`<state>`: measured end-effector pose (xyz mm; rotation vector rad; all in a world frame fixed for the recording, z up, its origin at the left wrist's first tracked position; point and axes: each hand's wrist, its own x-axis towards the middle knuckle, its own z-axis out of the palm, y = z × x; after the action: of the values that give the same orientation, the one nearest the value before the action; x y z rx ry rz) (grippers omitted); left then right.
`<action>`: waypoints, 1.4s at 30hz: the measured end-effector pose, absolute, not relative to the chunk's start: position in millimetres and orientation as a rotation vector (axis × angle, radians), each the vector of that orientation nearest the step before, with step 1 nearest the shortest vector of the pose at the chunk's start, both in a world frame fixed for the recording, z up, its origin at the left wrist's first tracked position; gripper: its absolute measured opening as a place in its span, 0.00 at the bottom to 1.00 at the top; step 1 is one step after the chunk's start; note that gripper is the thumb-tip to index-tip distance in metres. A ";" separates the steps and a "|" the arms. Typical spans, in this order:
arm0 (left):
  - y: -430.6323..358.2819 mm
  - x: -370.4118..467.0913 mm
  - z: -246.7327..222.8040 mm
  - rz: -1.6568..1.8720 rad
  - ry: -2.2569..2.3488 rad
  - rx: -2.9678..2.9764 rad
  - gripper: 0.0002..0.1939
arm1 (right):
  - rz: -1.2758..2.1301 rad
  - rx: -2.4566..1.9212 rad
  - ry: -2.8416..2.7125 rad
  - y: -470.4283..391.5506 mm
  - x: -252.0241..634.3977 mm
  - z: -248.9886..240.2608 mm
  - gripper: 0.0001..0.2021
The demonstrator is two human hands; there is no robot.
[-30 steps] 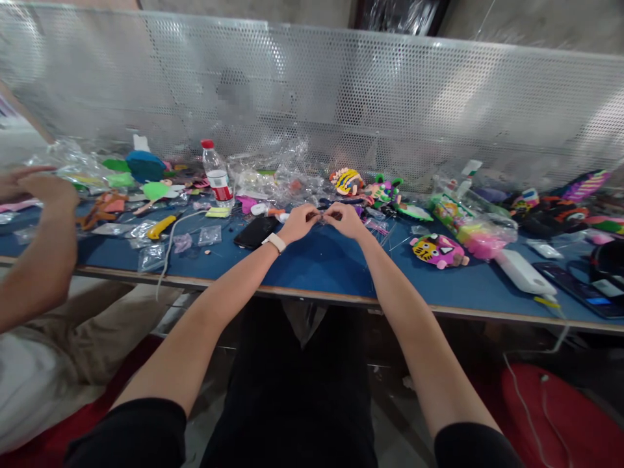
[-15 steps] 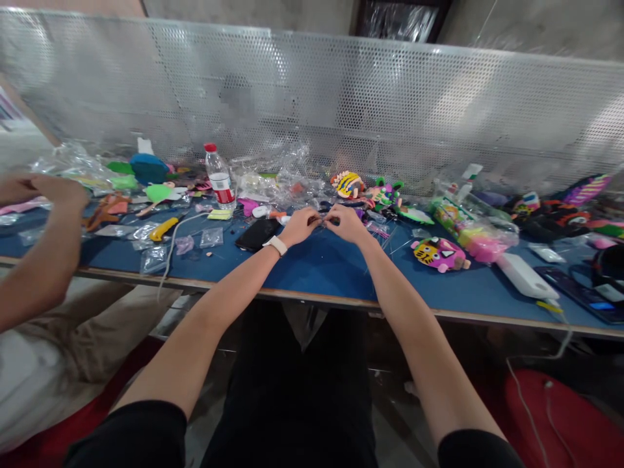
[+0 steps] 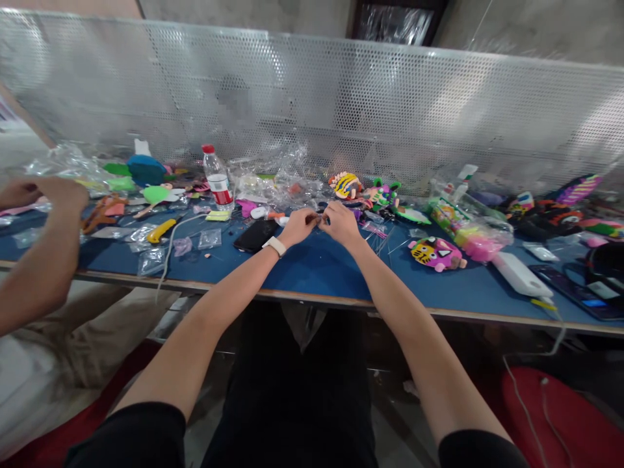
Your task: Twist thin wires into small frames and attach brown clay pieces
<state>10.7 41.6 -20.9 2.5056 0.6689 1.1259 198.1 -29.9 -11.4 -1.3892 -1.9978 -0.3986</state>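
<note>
My left hand (image 3: 300,225), with a white band on its wrist, is closed in a pinch above the blue table (image 3: 312,273). Close beside it on the right, my right hand (image 3: 339,223) is pinched too. Something small and dark is between the fingertips, too tiny to make out. A black pouch-like object (image 3: 255,235) lies just left of my left hand. Right of my right hand are thin sticks or wires (image 3: 385,242) and a pink and yellow clay animal face (image 3: 437,253).
A bottle with a red cap (image 3: 218,178), a yellow cutter (image 3: 161,231) and plastic bags stand or lie on the left. Another person's arm (image 3: 53,247) reaches in at far left. A white device (image 3: 521,274) and a phone (image 3: 580,291) lie right. A perforated metal screen (image 3: 312,97) runs behind.
The fingers of my right hand have shifted slightly, and its fingertips look a little raised. The whole view has moved slightly.
</note>
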 end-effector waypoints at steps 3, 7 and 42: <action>39.4 11.0 -17.7 1.120 0.674 2.474 0.07 | -0.522 -1.412 -2.030 -31.1 195.0 -8.9 0.06; 36.9 10.5 -13.6 1.099 0.670 2.435 0.09 | -0.701 -1.450 -2.033 -33.4 191.8 -5.5 0.07; 35.9 8.2 -9.6 1.069 0.517 2.506 0.05 | 1.340 -0.988 -1.308 -33.2 222.3 -19.0 0.22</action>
<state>8.2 35.9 -9.6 2.5056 0.5171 1.0685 222.3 -33.2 -19.0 -0.9879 -1.3075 1.3396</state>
